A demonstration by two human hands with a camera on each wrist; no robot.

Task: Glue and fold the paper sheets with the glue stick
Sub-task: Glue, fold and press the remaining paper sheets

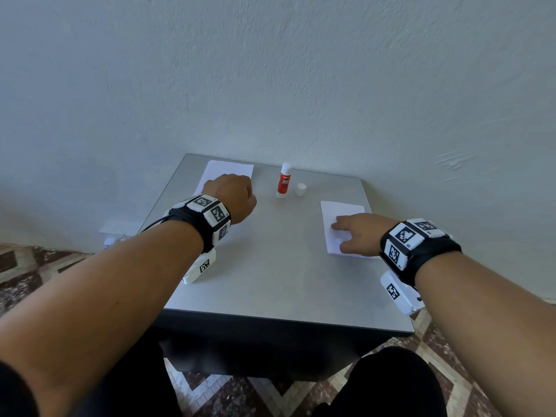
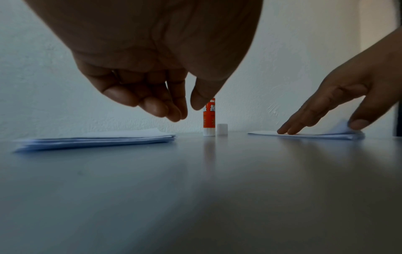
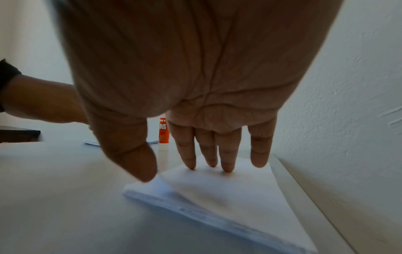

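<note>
An uncapped orange-and-white glue stick (image 1: 284, 182) (image 2: 209, 120) (image 3: 162, 134) stands upright at the back middle of the grey table (image 1: 270, 281). Its white cap (image 1: 300, 189) (image 2: 222, 128) stands just right of it. One stack of white paper sheets (image 1: 228, 173) (image 2: 97, 139) lies at the back left. My left hand (image 1: 234, 197) (image 2: 187, 111) hovers over its near edge, fingers loosely curled, holding nothing. A second, smaller paper stack (image 1: 340, 227) (image 3: 228, 194) lies at the right. My right hand (image 1: 355, 233) (image 3: 174, 171) presses straight fingers on it, the thumb touching its near-left corner.
The table stands against a pale wall (image 1: 270, 85); its right edge (image 1: 388, 257) runs close beside the right stack. A patterned tile floor (image 1: 30, 266) lies below. My knees in dark trousers (image 1: 391, 383) sit at the front edge.
</note>
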